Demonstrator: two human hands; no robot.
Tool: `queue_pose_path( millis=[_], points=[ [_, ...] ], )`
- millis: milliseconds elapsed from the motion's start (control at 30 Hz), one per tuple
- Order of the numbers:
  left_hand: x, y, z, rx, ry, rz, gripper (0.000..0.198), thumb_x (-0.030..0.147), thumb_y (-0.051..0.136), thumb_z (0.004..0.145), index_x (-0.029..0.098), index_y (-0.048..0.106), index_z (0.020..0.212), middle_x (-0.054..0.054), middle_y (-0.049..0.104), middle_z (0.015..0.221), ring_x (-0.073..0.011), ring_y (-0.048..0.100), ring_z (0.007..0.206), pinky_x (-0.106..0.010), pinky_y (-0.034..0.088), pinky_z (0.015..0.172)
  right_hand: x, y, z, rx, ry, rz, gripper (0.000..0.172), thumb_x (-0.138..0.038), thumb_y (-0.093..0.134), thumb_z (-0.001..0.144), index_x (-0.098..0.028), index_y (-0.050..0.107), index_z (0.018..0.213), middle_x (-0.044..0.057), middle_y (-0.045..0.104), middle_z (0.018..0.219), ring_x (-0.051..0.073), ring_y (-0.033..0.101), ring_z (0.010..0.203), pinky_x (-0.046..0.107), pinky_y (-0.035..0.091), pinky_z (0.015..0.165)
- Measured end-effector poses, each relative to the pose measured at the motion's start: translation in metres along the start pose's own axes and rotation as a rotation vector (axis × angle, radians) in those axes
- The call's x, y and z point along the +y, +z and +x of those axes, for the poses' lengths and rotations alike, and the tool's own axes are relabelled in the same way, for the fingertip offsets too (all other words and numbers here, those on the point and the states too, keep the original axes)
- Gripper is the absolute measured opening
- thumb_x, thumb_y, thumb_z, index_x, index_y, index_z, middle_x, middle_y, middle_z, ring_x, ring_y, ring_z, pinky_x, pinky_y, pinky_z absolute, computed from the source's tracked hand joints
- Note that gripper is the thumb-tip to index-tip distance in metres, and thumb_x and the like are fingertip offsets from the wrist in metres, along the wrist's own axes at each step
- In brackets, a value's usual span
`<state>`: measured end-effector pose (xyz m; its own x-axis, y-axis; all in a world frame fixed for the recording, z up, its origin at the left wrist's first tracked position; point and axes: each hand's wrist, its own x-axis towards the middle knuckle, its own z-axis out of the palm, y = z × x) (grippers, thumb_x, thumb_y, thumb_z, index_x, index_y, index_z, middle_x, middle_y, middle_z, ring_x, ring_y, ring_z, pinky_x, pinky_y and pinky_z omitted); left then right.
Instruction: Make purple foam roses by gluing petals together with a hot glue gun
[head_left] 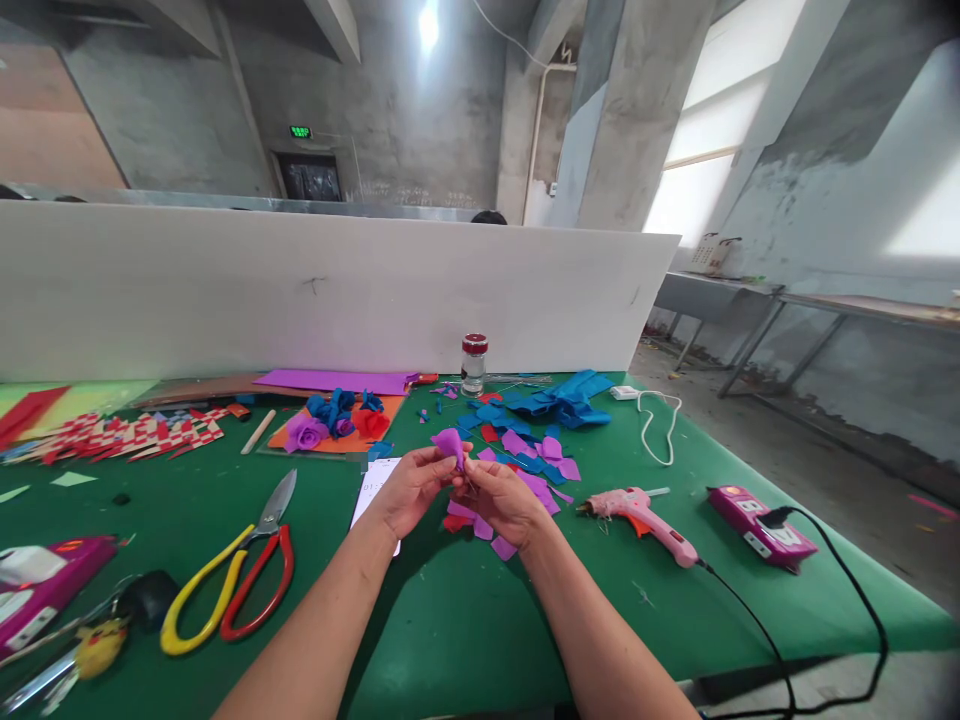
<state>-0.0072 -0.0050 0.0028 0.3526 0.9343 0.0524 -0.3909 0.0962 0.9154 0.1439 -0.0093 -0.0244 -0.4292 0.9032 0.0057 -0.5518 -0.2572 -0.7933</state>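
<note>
Between the fingertips of both hands is a small piece of purple crepe paper (pixel 448 441), curled at its lower end. My left hand (pixel 414 490) pinches it from the left, and my right hand (pixel 501 497) pinches its base from the right. The fingers hide its lower part. Under and behind the hands lie loose purple paper petals (pixel 536 487), with some red and blue pieces among them. A phone (pixel 367 492) lies partly beneath my left hand. Right of my right hand rests a pink hot glue gun (pixel 649 515) with a glue stick in its back.
Scissors (pixel 251 550) with yellow and red handles lie at left. Finished paper flowers (pixel 334 420) sit on orange paper. Blue crepe paper (pixel 574 400) and a red-lidded jar (pixel 474 365) stand near the white partition (pixel 337 290). A purple power strip (pixel 761 527) with a black cord is at right.
</note>
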Motion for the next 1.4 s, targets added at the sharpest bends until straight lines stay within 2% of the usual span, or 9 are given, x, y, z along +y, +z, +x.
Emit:
queue_pose_path(
  millis=[200,400,600,733,967,1100,1200,1300,1400],
  points=[
    [0.0035,-0.0009,-0.0023,-0.050,0.009,0.052,0.024,0.024,0.077,0.071,0.016,0.077,0.093,-0.011,0.072,0.094,-0.0149,0.061,0.067,-0.031,0.046,0.068,-0.0020,0.0004,-0.0034,-0.037,0.057,0.019,0.031,-0.041,0.084,0.063,-0.016,0.069,0.075,-0.001,0.064,0.069,0.009,0.057,0.062,0.028,0.050,0.072],
    [0.0035,-0.0011,-0.0030,-0.083,0.021,0.072,0.021,0.020,0.076,0.071,0.016,0.077,0.092,-0.011,0.071,0.102,-0.0132,0.060,0.066,-0.029,0.047,0.069,0.0003,-0.0004,-0.0033,-0.083,0.084,0.073,0.030,-0.038,0.085,0.063,-0.015,0.068,0.072,-0.003,0.061,0.064,0.009,0.055,0.060,0.029,0.049,0.073],
    [0.0027,-0.0031,-0.0036,-0.106,0.004,0.086,0.025,0.022,0.074,0.073,0.015,0.075,0.098,-0.007,0.070,0.080,-0.0129,0.059,0.064,-0.027,0.048,0.066,0.0041,-0.0019,-0.0008,-0.135,0.077,0.126,0.027,-0.033,0.085,0.065,-0.014,0.067,0.071,-0.003,0.060,0.064,0.008,0.052,0.059,0.030,0.048,0.080],
    [0.0017,-0.0042,-0.0034,-0.109,-0.013,0.094,0.029,0.022,0.074,0.074,0.015,0.073,0.103,-0.008,0.070,0.082,-0.0129,0.060,0.066,-0.026,0.048,0.065,0.0041,-0.0013,-0.0004,-0.173,0.057,0.136,0.025,-0.033,0.083,0.068,-0.015,0.066,0.071,-0.004,0.059,0.063,0.008,0.051,0.058,0.033,0.049,0.080],
    [0.0021,0.0007,0.0002,-0.050,0.010,0.080,0.028,0.024,0.078,0.070,0.014,0.074,0.096,-0.007,0.070,0.084,-0.0144,0.061,0.074,-0.027,0.048,0.074,0.0036,0.0000,0.0015,-0.078,-0.066,0.064,0.025,-0.033,0.083,0.067,-0.014,0.067,0.068,-0.004,0.059,0.062,0.007,0.054,0.060,0.028,0.049,0.082],
    [0.0011,0.0021,0.0021,0.033,0.054,0.104,0.024,0.025,0.081,0.066,0.012,0.075,0.085,-0.006,0.070,0.079,-0.0135,0.060,0.071,-0.026,0.046,0.070,0.0054,-0.0004,0.0031,-0.023,-0.102,0.016,0.025,-0.034,0.083,0.067,-0.013,0.070,0.071,-0.003,0.062,0.063,0.007,0.058,0.062,0.027,0.049,0.080],
    [0.0002,-0.0001,0.0026,0.044,0.044,0.074,0.026,0.028,0.081,0.067,0.011,0.074,0.086,-0.007,0.069,0.078,-0.0133,0.059,0.068,-0.028,0.047,0.069,0.0033,0.0002,0.0026,-0.016,-0.070,0.018,0.030,-0.038,0.082,0.068,-0.012,0.071,0.077,0.000,0.067,0.068,0.008,0.060,0.062,0.027,0.050,0.078],
    [0.0002,-0.0028,0.0021,0.002,-0.005,0.023,0.029,0.029,0.078,0.071,0.012,0.073,0.094,-0.008,0.069,0.082,-0.0117,0.056,0.062,-0.028,0.047,0.063,0.0006,0.0011,0.0011,0.002,0.021,0.055,0.040,-0.051,0.074,0.073,-0.013,0.070,0.085,0.004,0.071,0.073,0.010,0.063,0.062,0.029,0.051,0.074],
    [0.0010,-0.0033,0.0014,-0.006,-0.035,-0.007,0.029,0.029,0.078,0.071,0.012,0.073,0.094,-0.008,0.068,0.081,-0.0119,0.056,0.060,-0.028,0.045,0.059,0.0004,0.0012,0.0000,0.006,0.059,0.048,0.040,-0.050,0.074,0.073,-0.013,0.070,0.086,0.005,0.072,0.075,0.011,0.063,0.063,0.029,0.052,0.073]
  ],
)
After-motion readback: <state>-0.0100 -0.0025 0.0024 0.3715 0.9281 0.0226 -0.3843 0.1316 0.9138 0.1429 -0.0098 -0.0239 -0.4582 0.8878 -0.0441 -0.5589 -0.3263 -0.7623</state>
